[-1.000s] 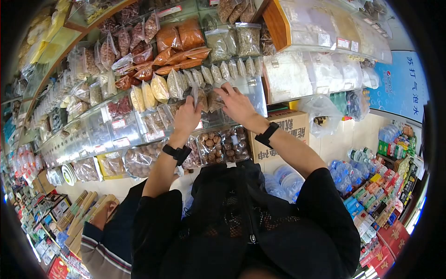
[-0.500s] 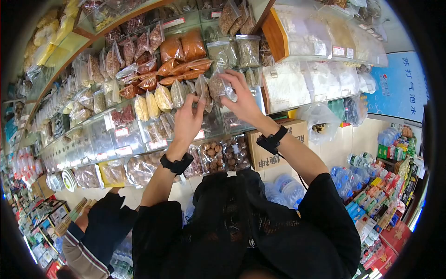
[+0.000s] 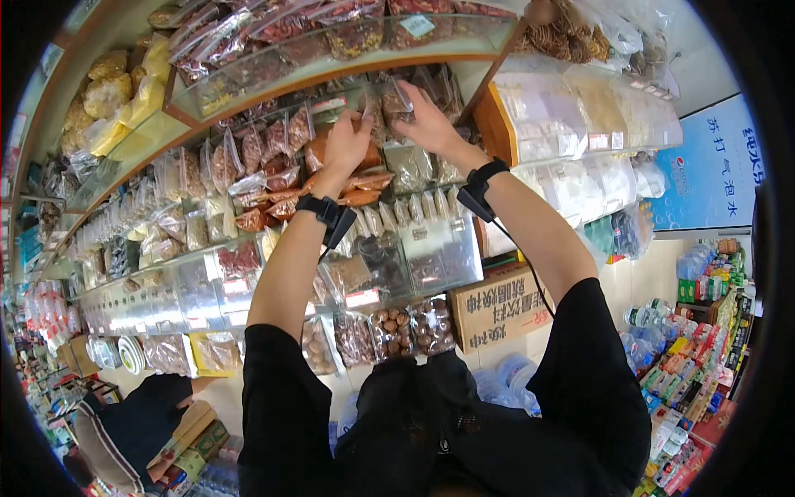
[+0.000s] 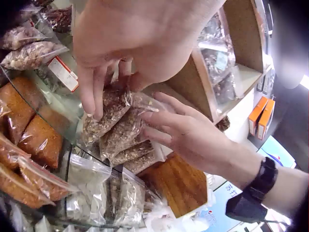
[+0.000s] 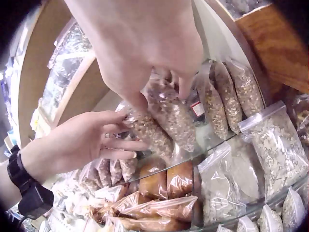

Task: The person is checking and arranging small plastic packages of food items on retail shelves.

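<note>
My right hand [image 3: 431,124] is at the upper shelf compartment, its thumb and fingers pinching a clear zip bag of brown grains [image 5: 171,116] from above. A second bag of brown grains [image 5: 147,133] hangs beside it, overlapping it. My left hand [image 3: 348,142] is just to the left. In the right wrist view the left hand [image 5: 91,135] has fairly straight fingers right at the second bag's side. In the left wrist view its fingertips lie over the face of a grain bag [image 4: 108,118]. More grain bags [image 5: 227,96] stand upright close by.
A glass divider [image 5: 212,145] runs along the compartment's front. Orange powder bags [image 4: 41,142] and pale herb bags [image 4: 87,186] lie near. A wooden end panel [image 3: 493,124] borders the right side; a glass-fronted shelf [image 3: 331,50] hangs above. Another person's sleeve [image 3: 108,447] shows lower left.
Both hands have moved up and away from the lower row of small bags to the grain bags in the upper compartment. The head view has shifted, showing more of the top shelf.
</note>
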Available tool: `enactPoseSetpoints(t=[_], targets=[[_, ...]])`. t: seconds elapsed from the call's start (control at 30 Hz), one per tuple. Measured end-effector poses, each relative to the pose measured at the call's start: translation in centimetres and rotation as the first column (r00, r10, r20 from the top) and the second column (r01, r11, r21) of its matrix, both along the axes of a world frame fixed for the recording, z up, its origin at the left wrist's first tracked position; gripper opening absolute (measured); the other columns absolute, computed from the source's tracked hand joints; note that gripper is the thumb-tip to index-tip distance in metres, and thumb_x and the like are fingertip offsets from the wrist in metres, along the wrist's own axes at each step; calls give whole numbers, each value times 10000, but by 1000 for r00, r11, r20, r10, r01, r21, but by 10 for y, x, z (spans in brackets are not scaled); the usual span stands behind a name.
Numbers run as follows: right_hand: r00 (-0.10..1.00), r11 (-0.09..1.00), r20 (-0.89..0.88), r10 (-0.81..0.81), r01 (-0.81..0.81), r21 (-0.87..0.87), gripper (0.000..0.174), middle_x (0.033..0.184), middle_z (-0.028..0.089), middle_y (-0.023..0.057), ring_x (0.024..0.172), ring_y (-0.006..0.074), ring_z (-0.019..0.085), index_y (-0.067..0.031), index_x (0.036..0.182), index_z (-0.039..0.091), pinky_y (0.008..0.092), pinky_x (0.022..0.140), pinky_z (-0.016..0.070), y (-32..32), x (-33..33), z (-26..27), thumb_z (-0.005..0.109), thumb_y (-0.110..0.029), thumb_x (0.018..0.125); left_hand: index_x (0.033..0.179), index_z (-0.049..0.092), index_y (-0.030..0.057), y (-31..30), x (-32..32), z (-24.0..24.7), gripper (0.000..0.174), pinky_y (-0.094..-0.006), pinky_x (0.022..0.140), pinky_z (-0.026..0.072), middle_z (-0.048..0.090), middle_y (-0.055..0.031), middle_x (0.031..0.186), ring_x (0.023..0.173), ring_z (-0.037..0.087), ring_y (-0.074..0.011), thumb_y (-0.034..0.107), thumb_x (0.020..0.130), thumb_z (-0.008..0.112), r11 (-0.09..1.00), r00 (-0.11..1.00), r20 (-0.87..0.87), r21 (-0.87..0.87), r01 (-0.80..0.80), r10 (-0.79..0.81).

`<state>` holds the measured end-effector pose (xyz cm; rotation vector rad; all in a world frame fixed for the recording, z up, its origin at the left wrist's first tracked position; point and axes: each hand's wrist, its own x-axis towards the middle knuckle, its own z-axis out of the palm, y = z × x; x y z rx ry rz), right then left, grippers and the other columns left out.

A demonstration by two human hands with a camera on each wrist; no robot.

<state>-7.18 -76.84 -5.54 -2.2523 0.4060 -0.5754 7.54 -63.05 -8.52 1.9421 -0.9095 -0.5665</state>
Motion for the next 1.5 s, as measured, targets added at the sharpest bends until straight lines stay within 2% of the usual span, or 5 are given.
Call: enactPoseSetpoints(t=[0.3,0.97,1.2,1.33,1.5], targets=[[900,932,-256,-353,363,-10,813,1472,302,315,1282,507,450,-28,1473,259,485,1040,455,38,-25,-17,732,-164,826,1578,195,58,-30,-10,-43,792,-454,1086,427,402,-291,1507,1364,465,-395,185,939,647,983,984,-86,86,161,-154],[953,950,-44,-301,303,78,407,1197,630,187,1055,299,638,21,1277,533,380,947,484,23,9,-99,624,-113,903,1457,393,-10,87,-13,-35,552,-415,1056,447,542,-265,1372,1319,526,-344,138,966,599,987,993,-50,-131,96,-103],[916,836,-174,361,-235,496,314,994,662,73,878,178,620,-49,1263,574,336,822,505,129,-53,-60,620,-162,974,1422,446,16,172,-41,-14,435,-340,1032,447,607,-164,1317,1213,596,-232,133,1021,566,980,982,-187,-198,-22,-16],[671,724,-272,690,-637,265,383,1141,631,118,877,257,660,-73,1273,583,359,794,526,179,-79,-86,643,-263,946,1197,613,6,263,-61,-8,269,-366,797,553,732,-160,1022,918,723,-287,158,975,631,990,995,62,119,75,-83],[704,838,-537,464,-545,9,809,1236,600,282,829,389,697,-42,1501,256,462,677,567,239,-87,-102,675,-393,905,1196,564,12,333,-92,-35,272,-412,733,561,719,-185,1046,858,719,-326,125,955,622,904,999,4,427,34,-39]])
